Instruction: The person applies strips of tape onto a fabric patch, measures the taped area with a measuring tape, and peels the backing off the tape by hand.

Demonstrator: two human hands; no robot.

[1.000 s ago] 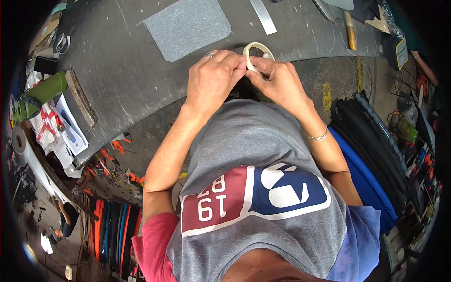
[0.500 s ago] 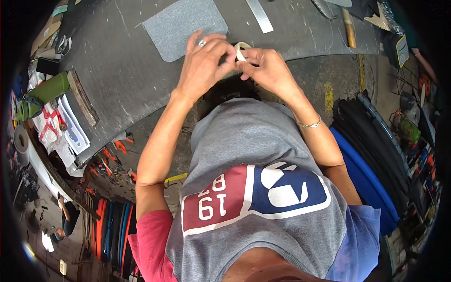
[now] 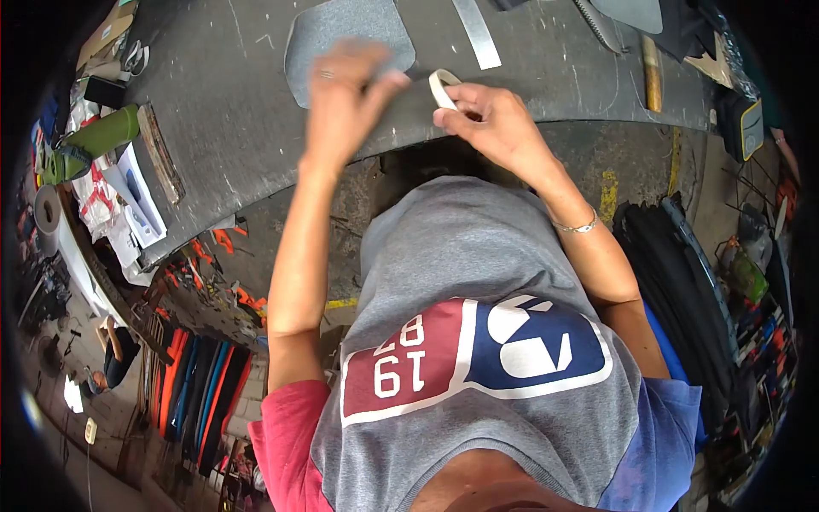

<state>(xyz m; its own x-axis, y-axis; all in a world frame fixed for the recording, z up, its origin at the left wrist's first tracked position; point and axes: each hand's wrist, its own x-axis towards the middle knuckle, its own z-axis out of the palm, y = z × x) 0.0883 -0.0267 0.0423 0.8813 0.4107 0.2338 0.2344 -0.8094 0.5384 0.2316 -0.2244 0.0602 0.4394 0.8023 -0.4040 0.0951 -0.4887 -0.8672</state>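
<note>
Tape roll (image 3: 437, 89), pale, pinched betw. R hand (image 3: 499, 124) thumb and fingers, jutting from the fingertips toward L hand (image 3: 339, 94), near the front edge of the dark table (image 3: 230, 128). L hand, blurred, is apart from the roll, thumb spread wide from fingers, over a grey rounded sheet (image 3: 345, 24); contact w/ it, can't tell. Flat light strip (image 3: 478, 36) lies beyond the roll.

The bare left hand (image 3: 339, 107) is motion-blurred, thumb apart from the fingers; the bare right hand (image 3: 499, 128) pinches, fingers curled.
</note>
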